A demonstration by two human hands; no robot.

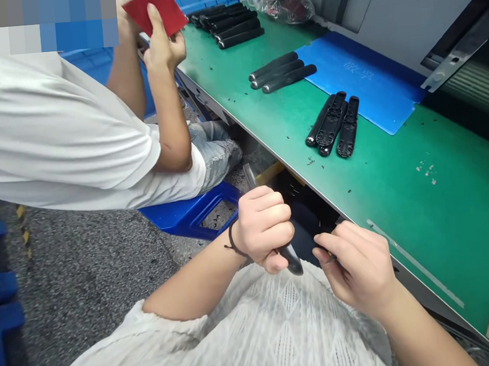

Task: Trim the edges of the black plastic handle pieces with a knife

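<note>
My left hand is wrapped round a long black plastic handle piece. One rounded, glossy end shows below my fist and the other sticks out above it. To its right, above my lap, my right hand has thumb and forefinger pinched together. Something small and dark seems to be between those fingertips, but I cannot make it out. The two hands are apart. On the green table, similar black handle pieces lie in a small group, some with their hollow, ribbed inside facing up.
More black pieces and a larger pile lie farther along the green table. A blue sheet lies at its back, near a clear plastic bag. At left, a co-worker holds a red sheet.
</note>
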